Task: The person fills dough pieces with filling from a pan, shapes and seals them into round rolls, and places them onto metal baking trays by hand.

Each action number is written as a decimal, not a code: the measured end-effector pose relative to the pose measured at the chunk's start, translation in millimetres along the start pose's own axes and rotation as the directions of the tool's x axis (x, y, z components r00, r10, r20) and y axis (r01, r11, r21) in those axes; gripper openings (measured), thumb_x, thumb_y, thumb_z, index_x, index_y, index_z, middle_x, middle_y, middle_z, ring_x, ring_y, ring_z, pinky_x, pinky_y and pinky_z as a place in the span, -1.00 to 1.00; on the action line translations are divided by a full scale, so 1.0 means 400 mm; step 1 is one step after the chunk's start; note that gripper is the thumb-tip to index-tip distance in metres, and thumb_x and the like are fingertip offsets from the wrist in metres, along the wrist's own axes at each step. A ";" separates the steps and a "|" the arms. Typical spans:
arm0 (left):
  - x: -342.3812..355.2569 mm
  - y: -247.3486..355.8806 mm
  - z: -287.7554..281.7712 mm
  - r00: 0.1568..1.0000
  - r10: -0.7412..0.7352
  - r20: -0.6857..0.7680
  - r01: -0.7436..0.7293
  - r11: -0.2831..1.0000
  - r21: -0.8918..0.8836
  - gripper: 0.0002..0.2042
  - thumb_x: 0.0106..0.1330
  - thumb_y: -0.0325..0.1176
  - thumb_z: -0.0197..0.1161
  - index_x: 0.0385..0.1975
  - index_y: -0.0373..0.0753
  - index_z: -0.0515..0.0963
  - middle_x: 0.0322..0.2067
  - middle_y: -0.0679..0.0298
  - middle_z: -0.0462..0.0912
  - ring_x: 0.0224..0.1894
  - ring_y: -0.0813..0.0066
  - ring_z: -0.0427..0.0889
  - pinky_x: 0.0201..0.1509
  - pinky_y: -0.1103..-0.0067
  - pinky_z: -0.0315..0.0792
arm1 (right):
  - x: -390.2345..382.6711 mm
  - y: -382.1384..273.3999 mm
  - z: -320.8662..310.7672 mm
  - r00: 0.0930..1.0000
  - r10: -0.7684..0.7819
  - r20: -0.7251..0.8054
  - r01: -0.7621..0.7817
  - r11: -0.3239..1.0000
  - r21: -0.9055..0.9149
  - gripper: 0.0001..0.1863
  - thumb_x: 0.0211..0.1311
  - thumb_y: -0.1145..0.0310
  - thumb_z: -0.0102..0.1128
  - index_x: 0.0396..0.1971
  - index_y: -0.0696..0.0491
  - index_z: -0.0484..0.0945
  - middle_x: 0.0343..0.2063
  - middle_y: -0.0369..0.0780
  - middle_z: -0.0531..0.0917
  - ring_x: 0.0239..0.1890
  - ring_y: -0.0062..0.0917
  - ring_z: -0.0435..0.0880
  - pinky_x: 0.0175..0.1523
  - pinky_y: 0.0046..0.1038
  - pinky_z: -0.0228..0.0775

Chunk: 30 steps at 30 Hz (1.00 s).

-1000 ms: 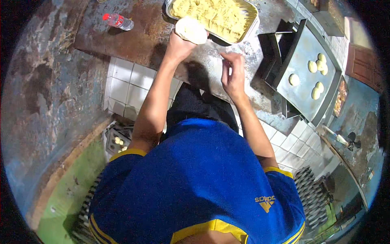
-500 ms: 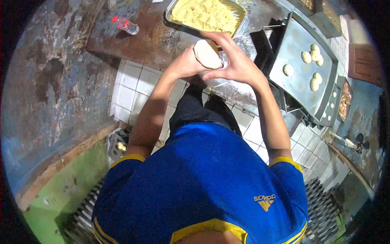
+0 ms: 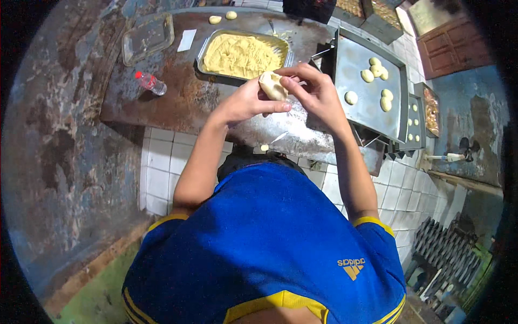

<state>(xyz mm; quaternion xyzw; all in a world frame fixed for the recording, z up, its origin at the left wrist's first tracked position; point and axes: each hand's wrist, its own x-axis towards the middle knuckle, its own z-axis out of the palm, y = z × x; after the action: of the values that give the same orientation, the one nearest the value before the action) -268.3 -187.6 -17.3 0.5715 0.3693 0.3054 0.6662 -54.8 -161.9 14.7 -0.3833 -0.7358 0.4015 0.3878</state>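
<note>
A pale piece of dough (image 3: 273,87), folded into a cup, rests in my left hand (image 3: 244,103), whose fingers wrap it from the left and below. The thumb and fingertips of my right hand (image 3: 319,96) pinch together at the dough's upper right edge. What lies inside the fold is hidden. Just beyond my hands sits a rectangular tray (image 3: 200,60) full of smooth yellow filling (image 3: 243,55). To the right, a large metal baking tray (image 3: 372,110) bears several round dough balls (image 3: 376,71).
A red-capped clear bottle (image 3: 151,83) stands at the table's left. Behind it are an empty-looking clear tray (image 3: 148,40) and a white card (image 3: 186,40). Two dough balls (image 3: 223,18) lie at the back. A dough scrap (image 3: 264,147) is at the front edge, beside floury tabletop (image 3: 302,132).
The flat dough round has been bent into a cup. My right hand has gone from spread around it to pinching its edge. The view has tilted up, showing more of the table's far side.
</note>
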 end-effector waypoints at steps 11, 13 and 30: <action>-0.055 0.007 -0.115 0.966 0.013 -0.259 -0.101 0.938 -0.330 -0.67 0.47 -0.18 0.31 0.07 -0.24 0.54 -0.26 0.46 0.60 -0.45 0.82 0.39 -0.41 0.78 0.29 | 0.070 -0.082 0.106 0.999 0.046 -0.017 -0.047 0.999 -0.025 -0.45 0.26 0.23 0.48 0.20 0.13 0.63 -0.05 -0.04 0.70 -0.06 -0.25 0.78 0.07 -0.29 0.64; -0.068 0.004 -0.144 0.958 0.014 -0.288 -0.121 0.926 -0.359 -0.70 0.46 -0.20 0.29 0.05 -0.24 0.55 -0.28 0.46 0.60 -0.45 0.83 0.39 -0.43 0.79 0.26 | 0.081 -0.163 0.134 0.999 -0.022 -0.031 0.015 0.978 -0.206 -0.28 0.18 0.14 0.54 0.31 0.08 0.52 0.05 0.00 0.63 0.01 -0.16 0.74 0.11 -0.24 0.64; -0.138 0.044 -0.282 0.944 0.140 -0.298 -0.217 0.946 -0.242 -0.67 0.49 -0.21 0.27 0.13 -0.22 0.50 -0.25 0.47 0.59 -0.30 0.81 0.50 -0.33 0.80 0.33 | 0.195 -0.197 0.273 0.989 0.140 -0.048 -0.138 0.989 0.046 -0.71 0.28 0.44 0.42 0.00 0.09 0.76 -0.16 -0.13 0.73 -0.26 -0.50 0.78 -0.08 -0.34 0.69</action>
<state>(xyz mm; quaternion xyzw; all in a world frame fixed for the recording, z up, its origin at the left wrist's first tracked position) -392.8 -170.3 -0.4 0.4577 0.3596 0.4896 0.6492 -202.4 -156.0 64.1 -0.4354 -0.6885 0.4333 0.3855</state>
